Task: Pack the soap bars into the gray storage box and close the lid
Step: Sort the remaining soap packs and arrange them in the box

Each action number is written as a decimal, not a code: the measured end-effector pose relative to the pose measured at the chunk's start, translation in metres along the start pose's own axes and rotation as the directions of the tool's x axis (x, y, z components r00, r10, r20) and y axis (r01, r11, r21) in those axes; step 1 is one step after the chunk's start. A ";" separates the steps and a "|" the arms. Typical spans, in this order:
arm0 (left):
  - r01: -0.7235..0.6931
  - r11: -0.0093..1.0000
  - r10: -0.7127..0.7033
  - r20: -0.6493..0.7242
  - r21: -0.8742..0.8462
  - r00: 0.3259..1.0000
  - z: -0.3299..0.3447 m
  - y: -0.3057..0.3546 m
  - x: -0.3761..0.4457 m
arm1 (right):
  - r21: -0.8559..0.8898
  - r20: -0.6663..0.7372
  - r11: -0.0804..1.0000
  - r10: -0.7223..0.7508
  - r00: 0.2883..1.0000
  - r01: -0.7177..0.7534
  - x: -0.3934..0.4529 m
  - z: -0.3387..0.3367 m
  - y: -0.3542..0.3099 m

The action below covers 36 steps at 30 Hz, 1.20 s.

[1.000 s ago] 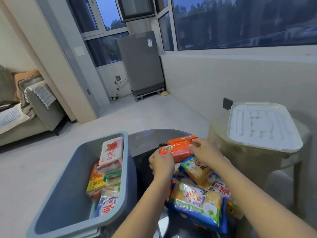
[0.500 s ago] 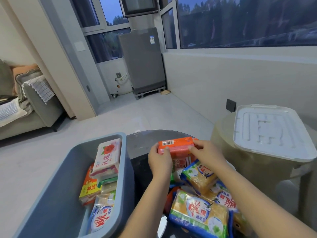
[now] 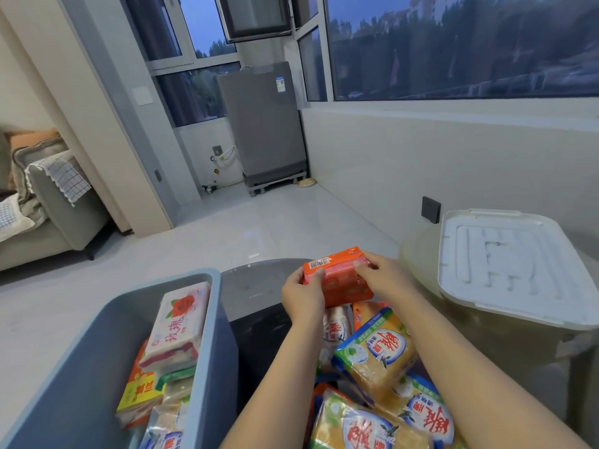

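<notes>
Soap pack, orange (image 3: 340, 280), is up off the pile (image 3: 376, 361); our left hand (image 3: 303, 294) and right hand (image 3: 385, 280) pinch its 2 ends. Gray storage box (image 3: 214, 338) sits left, open, several bars inside. White lid (image 3: 509, 264) lies right.

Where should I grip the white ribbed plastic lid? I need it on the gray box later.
Probably by its two long edges, one hand on each, coming from above. The white ribbed plastic lid lies flat and broad on the translucent round stool, too wide for one hand, and its overhanging rim gives the fingers something to hook under.
</notes>
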<state>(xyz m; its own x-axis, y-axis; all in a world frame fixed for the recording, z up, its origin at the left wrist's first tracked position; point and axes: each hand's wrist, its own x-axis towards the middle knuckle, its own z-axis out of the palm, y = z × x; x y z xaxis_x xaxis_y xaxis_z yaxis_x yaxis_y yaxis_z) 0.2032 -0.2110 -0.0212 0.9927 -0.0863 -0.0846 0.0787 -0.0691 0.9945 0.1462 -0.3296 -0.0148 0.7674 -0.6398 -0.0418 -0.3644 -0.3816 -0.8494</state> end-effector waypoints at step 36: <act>-0.094 0.926 0.148 0.122 -0.366 0.981 -0.165 0.108 -0.134 | 0.624 0.100 0.747 -0.366 0.925 0.228 -0.150 -0.002 -0.115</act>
<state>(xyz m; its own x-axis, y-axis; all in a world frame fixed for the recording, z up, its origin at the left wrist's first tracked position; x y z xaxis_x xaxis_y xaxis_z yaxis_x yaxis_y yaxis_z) 0.0939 -0.0430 0.1076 0.9747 -0.2162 0.0564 0.0133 0.3081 0.9513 0.0722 -0.1911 0.0899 0.8962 -0.3855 0.2196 0.2321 -0.0145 -0.9726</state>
